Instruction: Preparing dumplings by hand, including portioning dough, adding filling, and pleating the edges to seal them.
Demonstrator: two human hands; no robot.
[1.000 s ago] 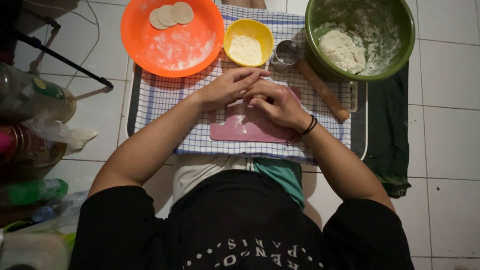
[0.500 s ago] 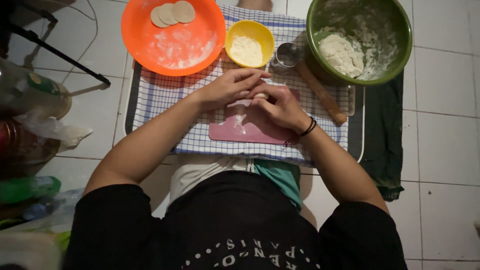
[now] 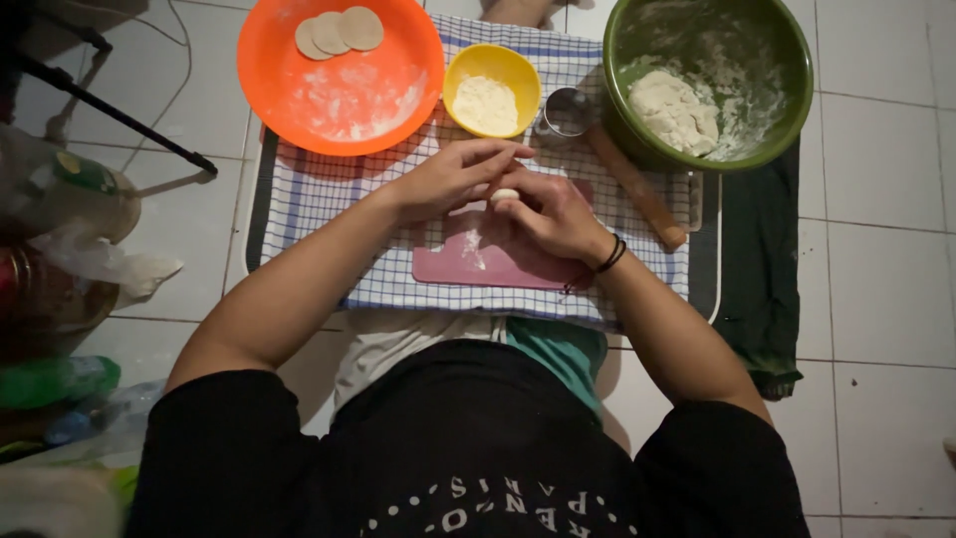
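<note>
Both hands meet over the pink cutting board, with a small pale lump of dough pinched between them. Left hand curls around the lump from the far side, its fingers bent and closed lightly against the dough. Right hand cups the lump from the near side, fingers folded in and touching those of the left; a dark band sits on its wrist. The dough shows only as a sliver between the fingertips, just above the floury board.

The board lies on a blue-and-white checked cloth spread over a tray on the tiled floor. Beyond the hands stands an orange bowl dusted with flour, with three flat dough rounds at its far edge. Beside it is a small yellow bowl of flour, then a metal cup. A green bowl to the right holds a large mass of dough. A wooden rolling pin lies slanted on the cloth just beside the right hand.
</note>
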